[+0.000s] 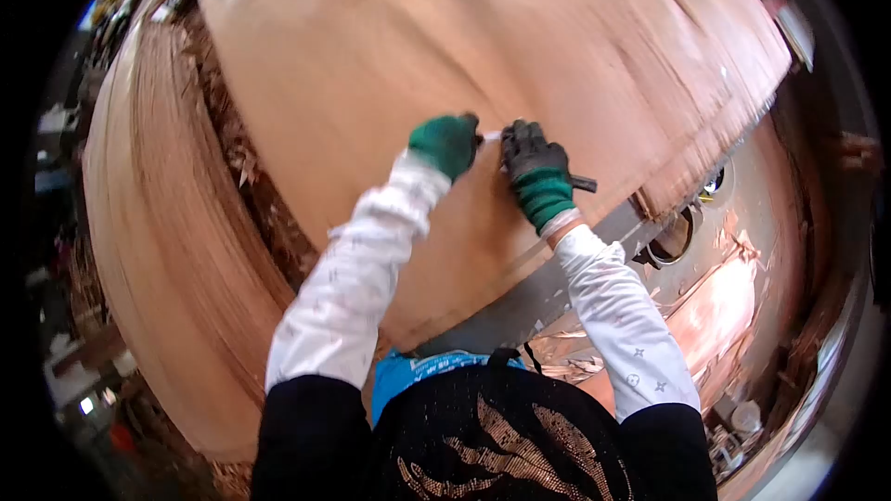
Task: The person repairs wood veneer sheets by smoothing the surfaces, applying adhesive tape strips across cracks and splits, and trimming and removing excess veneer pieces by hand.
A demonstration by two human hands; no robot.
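Both my hands wear green gloves with dark fingers and are over a wide tan wood veneer sheet [371, 65]. My left hand [445, 146] is closed, its fingertips at a short, thin white strip [493, 136] that looks like tape. My right hand [538, 162] lies just to the right, fingers together and pointing away from me, against the sheet. A dark, straight handle [583, 184] sticks out from under its palm; the rest of that tool is hidden. The far end of the white strip meets my right fingertips.
Another thick stack of veneer [176, 223] stands on the left, with torn scraps [264, 190] in the gap between. To the right are a grey surface [640, 223], a round opening [673, 239] and loose veneer pieces [719, 301]. A blue bag or cloth [394, 380] is by my waist.
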